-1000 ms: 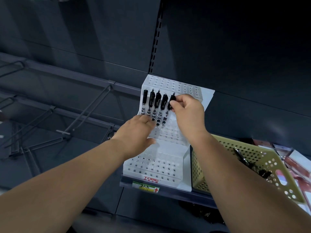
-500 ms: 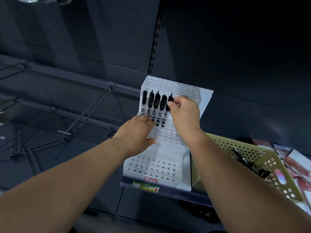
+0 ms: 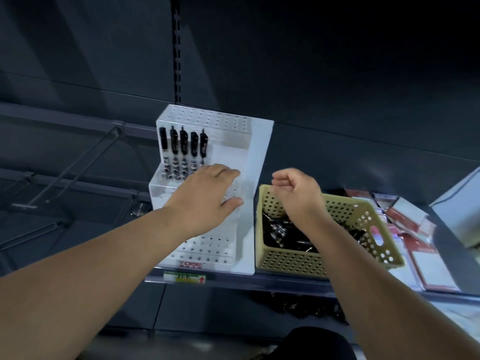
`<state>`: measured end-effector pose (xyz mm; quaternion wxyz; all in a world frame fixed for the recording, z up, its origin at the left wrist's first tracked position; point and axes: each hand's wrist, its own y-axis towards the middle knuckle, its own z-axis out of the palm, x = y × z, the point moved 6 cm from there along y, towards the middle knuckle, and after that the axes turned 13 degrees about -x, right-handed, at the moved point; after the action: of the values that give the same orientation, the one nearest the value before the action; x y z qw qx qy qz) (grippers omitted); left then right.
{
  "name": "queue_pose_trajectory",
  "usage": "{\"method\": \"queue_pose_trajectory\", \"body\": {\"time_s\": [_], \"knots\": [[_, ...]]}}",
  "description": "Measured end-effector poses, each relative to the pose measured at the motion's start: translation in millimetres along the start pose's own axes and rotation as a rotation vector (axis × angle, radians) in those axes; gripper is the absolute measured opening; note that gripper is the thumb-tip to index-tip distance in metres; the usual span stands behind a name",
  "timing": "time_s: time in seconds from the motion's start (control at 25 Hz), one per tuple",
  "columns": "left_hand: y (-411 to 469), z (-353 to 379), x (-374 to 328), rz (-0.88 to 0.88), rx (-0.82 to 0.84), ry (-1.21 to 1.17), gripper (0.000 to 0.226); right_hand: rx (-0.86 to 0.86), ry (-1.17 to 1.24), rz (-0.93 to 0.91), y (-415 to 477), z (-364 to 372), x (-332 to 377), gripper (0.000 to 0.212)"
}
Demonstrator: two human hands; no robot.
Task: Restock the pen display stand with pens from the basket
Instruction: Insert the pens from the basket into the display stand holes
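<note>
Five pens racked. Left hand flat on display stand. Right hand empty, loosely curled over basket; next pen due.

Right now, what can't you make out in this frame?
- Head view: pen display stand middle-tier holes, covered by the left hand.
- Head view: pens in the basket, count unclear, dark and partly behind the right hand.
- Head view: shelf label print, too small.
</note>
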<state>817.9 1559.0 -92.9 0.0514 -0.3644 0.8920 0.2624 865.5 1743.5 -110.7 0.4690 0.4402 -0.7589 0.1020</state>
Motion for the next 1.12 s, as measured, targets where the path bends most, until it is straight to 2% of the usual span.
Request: {"method": "queue_pose_trajectory", "body": {"time_s": [0.2, 0.36, 0.68, 0.96, 1.04, 1.12], "knots": [[14.8, 31.2, -43.6, 0.078, 0.081, -0.005, 0.061, 0.185, -0.212, 0.087, 12.2, -48.3, -70.3, 0.046], [22.6, 48.9, -61.4, 0.095, 0.097, 0.012, 0.061, 0.335, -0.399, 0.120, 15.3, -54.3, -102.1, 0.061], [27.2, 57.4, -50.7, 0.053, 0.122, 0.062, 0.063, 0.542, -0.523, -0.004, 18.0, 12.3, -97.1, 0.071], [23.8, 52.4, -35.5, 0.025, 0.141, 0.087, 0.064, 0.722, -1.010, -0.082, 12.1, 35.1, -97.5, 0.085], [23.3, 52.1, -34.1, 0.024, 0.148, 0.083, 0.064, 0.717, -1.027, -0.096, 11.7, 40.0, -99.3, 0.077], [23.2, 51.8, -34.2, 0.026, 0.151, 0.082, 0.063, 0.690, -0.937, -0.068, 12.7, 42.5, -101.3, 0.058]]}}
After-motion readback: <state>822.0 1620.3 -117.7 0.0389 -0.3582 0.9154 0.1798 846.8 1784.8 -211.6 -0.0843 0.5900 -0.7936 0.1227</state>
